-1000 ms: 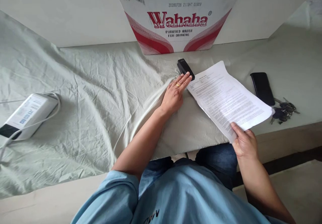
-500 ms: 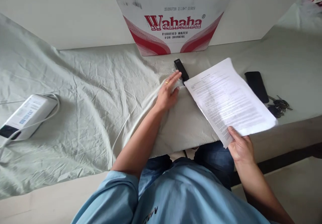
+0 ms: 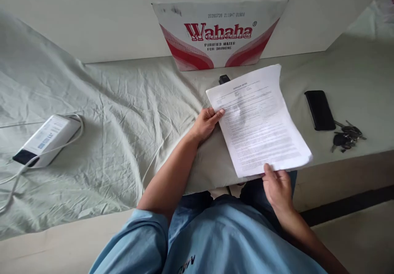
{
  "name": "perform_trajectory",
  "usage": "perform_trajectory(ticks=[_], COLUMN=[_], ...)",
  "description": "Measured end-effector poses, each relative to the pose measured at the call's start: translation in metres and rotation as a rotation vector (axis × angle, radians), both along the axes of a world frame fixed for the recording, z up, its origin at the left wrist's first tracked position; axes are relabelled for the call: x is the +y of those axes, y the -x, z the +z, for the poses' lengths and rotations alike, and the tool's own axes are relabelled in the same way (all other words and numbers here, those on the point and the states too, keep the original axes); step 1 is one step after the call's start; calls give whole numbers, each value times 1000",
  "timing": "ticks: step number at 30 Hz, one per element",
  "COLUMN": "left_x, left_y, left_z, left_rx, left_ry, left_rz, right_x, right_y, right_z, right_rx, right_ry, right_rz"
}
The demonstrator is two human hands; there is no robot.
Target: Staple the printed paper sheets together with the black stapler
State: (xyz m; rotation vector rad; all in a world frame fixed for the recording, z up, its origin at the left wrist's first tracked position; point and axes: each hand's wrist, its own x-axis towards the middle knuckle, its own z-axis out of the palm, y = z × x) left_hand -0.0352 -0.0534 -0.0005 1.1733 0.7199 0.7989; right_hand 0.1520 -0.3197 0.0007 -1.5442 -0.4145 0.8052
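Tabletop: draped in thin pale grey-green cloth, rucked into sharp creases on the left, smoother towards the right.
Box: boxy white cardboard with red curving bands and "Wahaha" lettering, standing at the back.
Printed paper: white, roughly rectangular, one upper corner and the right side curling softly – held at a slant between both hands, before the box and near the front edge.
White device: a long block with a black end, lying on the left; a pale, rounded cord loops over it.
Left hand: fingers pinching the paper's left edge, thumb on the printed face.
Right hand: fingers pinching the bottom edge, thumb on top, the others partly hidden beneath.
Phone: flat black slab with rounded corners, right of the paper.
Keys: jagged metal and dark bows in a cluster just beside the phone.
Black object: only one blunt end shows – the paper hides the rest.
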Motion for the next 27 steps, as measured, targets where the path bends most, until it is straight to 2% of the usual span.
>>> perform_trajectory(ticks=[2, 4, 6, 8, 12, 13, 16, 18, 21, 27], left_x=[6, 12, 14, 14, 11, 11, 13, 16, 19, 20], left_y=[3, 6, 7, 6, 7, 7, 10, 10, 9, 8], left_z=[-1, -1, 0, 3, 6, 7, 7, 8, 9, 11], left_rx=[-3, -14, -39, -67, -92, -99, -137, -167, -200, -208], left_ry=[27, 62, 90, 114, 158, 172, 225, 264, 338, 430], left_rz=[72, 157, 210, 214, 205, 210, 219, 210, 170, 127], right_x=[8, 26, 53, 87, 162, 179, 218, 230, 231, 224], right_y=[-29, -63, -93, -112, -117, -114, -109, -111, -117, -119], right_z=[6, 16, 28, 38, 47, 46, 33, 19, 3, 8], right_rx=[-75, -147, -224, -272, -83, -34, -13, -50, -77, -72], right_ry=[-49, -125, -196, -211, -186, -184, -186, -196, -181, -209], right_rz=[-121, -134, -92, 9, 329, 364, 285, 254, 320, 353])
